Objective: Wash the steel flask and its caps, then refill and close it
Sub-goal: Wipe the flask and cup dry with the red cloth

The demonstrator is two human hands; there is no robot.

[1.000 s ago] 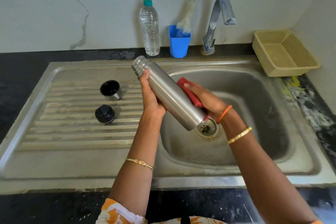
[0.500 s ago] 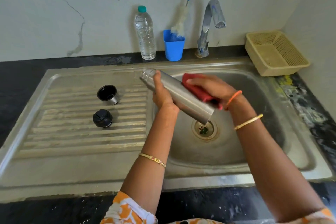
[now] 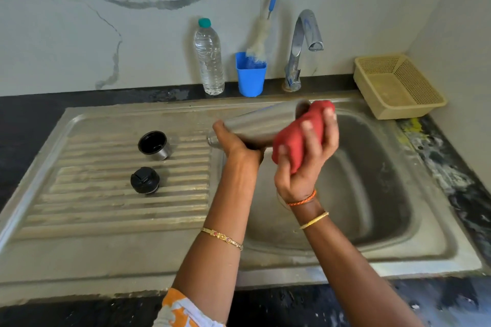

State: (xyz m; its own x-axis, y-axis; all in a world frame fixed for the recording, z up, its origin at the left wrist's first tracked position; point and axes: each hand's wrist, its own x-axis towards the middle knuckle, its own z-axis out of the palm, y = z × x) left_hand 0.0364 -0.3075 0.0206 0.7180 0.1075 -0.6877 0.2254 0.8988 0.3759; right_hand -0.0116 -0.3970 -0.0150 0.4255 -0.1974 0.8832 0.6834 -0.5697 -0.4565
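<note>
Nearest, dark speckled tabletop (image 3: 438,305) along the front edge, carrying a steel sink (image 3: 111,260): ribbed draining board on the left, deep basin on the right.

Above the basin's left rim, left hand (image 3: 233,142) gripping the steel flask (image 3: 263,121) near its neck, fingers curled under the body. Flask held almost level, slightly blurred, mouth end pointing left over the draining board, base end pointing right toward the basin's back. Right hand (image 3: 308,156) clutching a red cloth (image 3: 300,135), fingers closed around it, cloth pressed against the flask's base end.

On the draining board, well apart from the flask: black stopper cap (image 3: 145,180) nearer, steel cup cap (image 3: 154,145) just behind it, open side up, black inside.

Farther back on the tabletop by the wall: clear plastic water bottle (image 3: 210,58) with a green top, mostly full; just beside it a blue cup (image 3: 250,75) holding a bottle brush (image 3: 261,40) with a blue handle; then the tap (image 3: 301,48), spout over the basin. At the right corner, a beige mesh basket (image 3: 398,85).

Behind all, pale marble-veined wall (image 3: 106,21).
</note>
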